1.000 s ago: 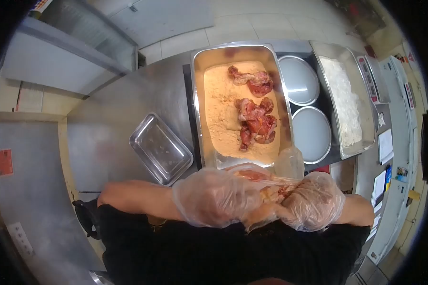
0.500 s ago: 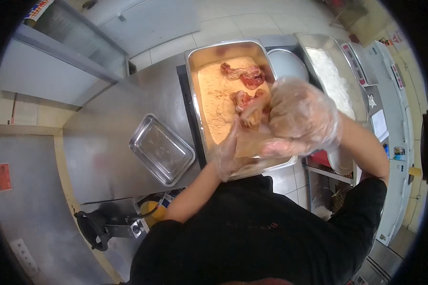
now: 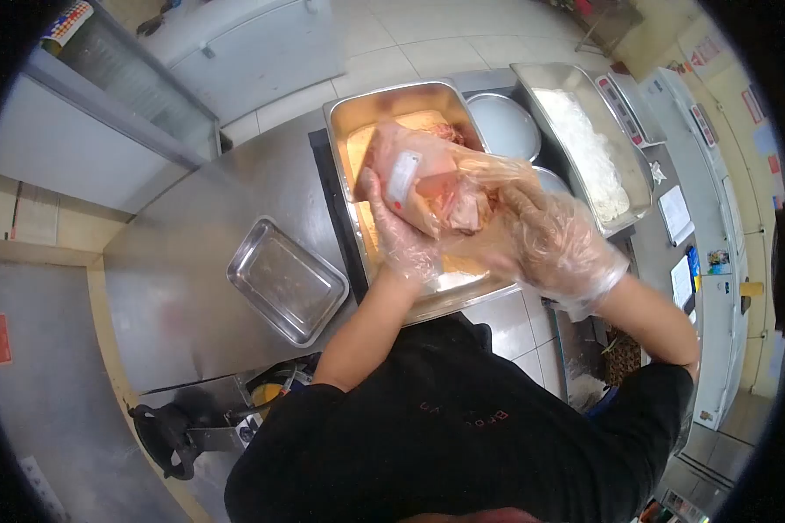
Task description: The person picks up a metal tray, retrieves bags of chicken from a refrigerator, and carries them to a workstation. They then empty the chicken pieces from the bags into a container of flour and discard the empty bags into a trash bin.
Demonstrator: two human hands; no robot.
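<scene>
A clear plastic bag (image 3: pixel 449 166) with a white label is held up over a deep steel pan (image 3: pixel 333 113) of orange powder (image 3: pixel 356 152). Pieces of raw meat (image 3: pixel 467 212) show inside the bag. My left hand (image 3: pixel 401 237), in a clear glove, grips the bag's labelled end from the near side. Around its right end are the fingers of my right hand (image 3: pixel 554 244), also gloved and partly blurred. Behind the bag, a piece of red meat (image 3: pixel 447 132) lies on the powder; most of the pan's contents are hidden.
An empty shallow steel tray (image 3: pixel 288 283) rests on the steel counter (image 3: pixel 170 288) to the left. Right of the pan are a round metal lid or dish (image 3: pixel 504 126) and a long pan (image 3: pixel 532 80) of white powder (image 3: pixel 580 152). A scale (image 3: pixel 626 109) stands beyond.
The bag has been raised and turned crosswise over the pan, so its label now shows. My left hand has moved up onto it. It now covers most of the meat on the powder.
</scene>
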